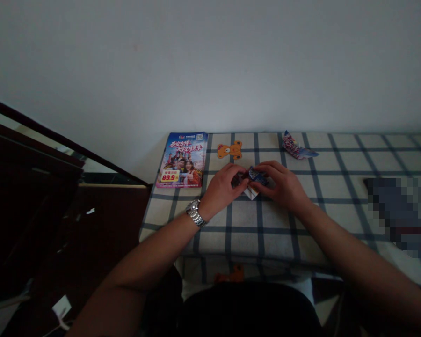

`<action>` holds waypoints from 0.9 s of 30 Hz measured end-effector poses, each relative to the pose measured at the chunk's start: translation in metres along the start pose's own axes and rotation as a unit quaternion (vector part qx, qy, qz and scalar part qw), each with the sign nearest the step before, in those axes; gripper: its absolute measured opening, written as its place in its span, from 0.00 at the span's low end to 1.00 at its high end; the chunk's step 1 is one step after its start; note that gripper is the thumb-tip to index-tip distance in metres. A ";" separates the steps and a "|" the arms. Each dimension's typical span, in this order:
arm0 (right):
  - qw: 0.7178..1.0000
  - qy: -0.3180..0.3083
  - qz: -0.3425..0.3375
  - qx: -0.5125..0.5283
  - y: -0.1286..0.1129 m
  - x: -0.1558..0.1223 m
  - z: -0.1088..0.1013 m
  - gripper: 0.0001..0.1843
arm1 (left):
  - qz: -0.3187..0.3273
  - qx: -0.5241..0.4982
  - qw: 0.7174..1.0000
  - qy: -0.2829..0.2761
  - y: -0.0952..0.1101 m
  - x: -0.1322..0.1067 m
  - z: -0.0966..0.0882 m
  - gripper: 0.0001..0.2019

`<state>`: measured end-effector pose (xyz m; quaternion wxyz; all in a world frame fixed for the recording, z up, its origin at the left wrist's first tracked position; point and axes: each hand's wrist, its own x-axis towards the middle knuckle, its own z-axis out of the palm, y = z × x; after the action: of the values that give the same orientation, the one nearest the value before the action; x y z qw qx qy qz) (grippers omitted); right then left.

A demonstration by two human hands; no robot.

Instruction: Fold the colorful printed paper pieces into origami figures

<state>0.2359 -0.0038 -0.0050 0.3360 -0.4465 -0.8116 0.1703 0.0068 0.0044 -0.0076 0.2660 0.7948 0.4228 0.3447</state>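
Observation:
Between my two hands is a small piece of folded printed paper (253,193), blue and white with a pointed lower corner. My left hand (226,184), with a silver watch (195,213) on its wrist, pinches the paper's left side. On the right side, the thumb and fingers of my right hand (279,184) are closed on it too. Fingers cover much of the paper, so its full shape is hidden. Beyond my right hand a finished-looking folded paper boat (298,147), in blue and red print, rests on the cloth.
A stack of printed flyers (181,161) lies at the table's left end. The checked tablecloth (243,229) bears a bear print (229,150). At the right lies a dark, pixelated object (402,215). A white wall (210,65) rises behind the table.

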 end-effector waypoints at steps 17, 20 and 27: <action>0.993 0.011 -0.096 -0.074 0.003 -0.002 0.004 0.16 | 0.006 -0.003 1.000 0.012 0.000 0.001 0.001 0.11; 0.993 0.000 -0.094 -0.075 0.002 -0.001 0.004 0.16 | 0.010 -0.006 1.000 0.018 0.000 0.001 0.001 0.12; 0.990 -0.003 -0.100 -0.094 -0.001 0.000 0.004 0.17 | 0.018 -0.004 1.000 0.015 -0.002 0.001 0.004 0.14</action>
<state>0.2330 -0.0042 -0.0073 0.3056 -0.3922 -0.8656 0.0598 0.0091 0.0058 -0.0117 0.2561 0.7959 0.4112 0.3632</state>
